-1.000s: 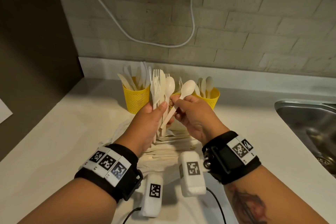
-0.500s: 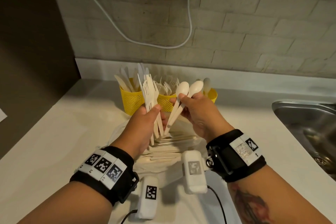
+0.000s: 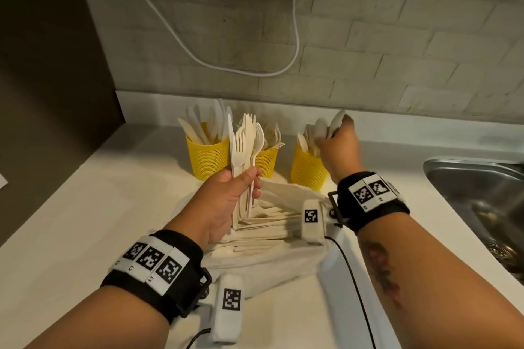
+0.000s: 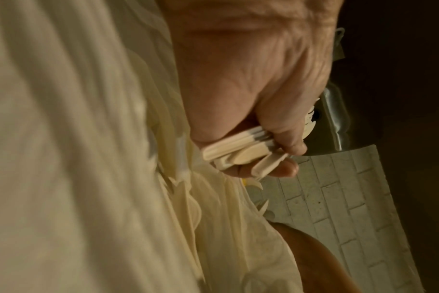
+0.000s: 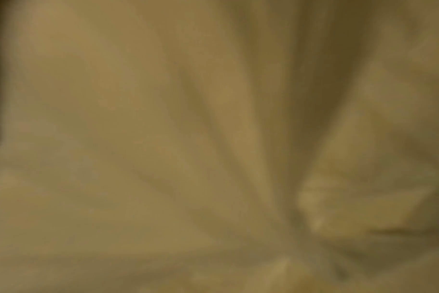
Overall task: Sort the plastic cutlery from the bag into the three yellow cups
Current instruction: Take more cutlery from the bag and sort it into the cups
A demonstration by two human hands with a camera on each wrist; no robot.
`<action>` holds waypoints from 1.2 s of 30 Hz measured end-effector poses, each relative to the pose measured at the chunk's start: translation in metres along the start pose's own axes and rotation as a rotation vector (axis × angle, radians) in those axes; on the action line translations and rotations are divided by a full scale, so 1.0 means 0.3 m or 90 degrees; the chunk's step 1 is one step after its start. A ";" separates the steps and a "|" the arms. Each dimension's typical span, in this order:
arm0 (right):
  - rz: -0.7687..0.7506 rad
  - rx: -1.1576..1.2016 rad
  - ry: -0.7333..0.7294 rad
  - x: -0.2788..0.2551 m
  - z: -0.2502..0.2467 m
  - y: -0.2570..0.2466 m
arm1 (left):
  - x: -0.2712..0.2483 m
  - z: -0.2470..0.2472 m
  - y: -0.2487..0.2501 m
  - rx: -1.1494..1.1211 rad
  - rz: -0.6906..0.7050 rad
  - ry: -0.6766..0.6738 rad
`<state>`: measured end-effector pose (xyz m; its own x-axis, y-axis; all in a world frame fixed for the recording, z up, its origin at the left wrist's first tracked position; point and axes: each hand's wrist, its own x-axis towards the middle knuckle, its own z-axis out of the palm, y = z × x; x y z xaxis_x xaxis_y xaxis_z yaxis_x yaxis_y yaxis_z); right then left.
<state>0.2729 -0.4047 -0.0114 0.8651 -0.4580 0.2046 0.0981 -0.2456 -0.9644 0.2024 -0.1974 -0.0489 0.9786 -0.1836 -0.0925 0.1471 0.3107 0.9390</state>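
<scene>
The left hand [image 3: 226, 201] was closed round a bundle of forks [image 3: 245, 156], prongs up, thumb and fingers clamped on the handles; the bundle stood in front of the middle cup [image 3: 266, 161] and above the cloth bag [image 3: 272, 252], where more cutlery [image 3: 272, 224] lay at 5 o'clock from the hand. At 2 o'clock from it, the right hand [image 3: 337, 147] hung over the right cup [image 3: 307, 170], fingers curled round spoons [image 3: 331, 126] whose bowls poked out above the knuckles. The left cup [image 3: 208, 159], at 11 o'clock from the left hand, held knives. The left wrist view showed the handle ends [image 4: 234, 150] squeezed between thumb and fingers [image 4: 286, 168]; the right wrist view was only blurred tan, nothing readable. The spoons were motion-smeared, so their count could not be told. Half a second earlier the right hand held two spoons beside the left hand, near the middle cup; it had since swung out to the right cup, while the left hand kept its grip.
</scene>
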 end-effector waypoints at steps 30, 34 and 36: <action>0.235 0.427 -0.196 -0.202 0.046 -0.147 | -0.042 -0.009 0.012 -0.006 0.018 -0.043; 0.244 0.282 -0.451 -0.273 0.077 -0.111 | -0.047 -0.003 0.015 -0.020 0.019 -0.093; 0.223 0.293 -0.476 -0.293 0.092 -0.097 | -0.055 -0.005 0.016 -0.021 0.016 -0.105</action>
<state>0.2075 -0.3337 -0.0060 0.9577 0.2635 -0.1157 -0.1803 0.2359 -0.9549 0.1873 -0.1916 -0.0433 0.9455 -0.3253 -0.0111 0.1304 0.3473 0.9286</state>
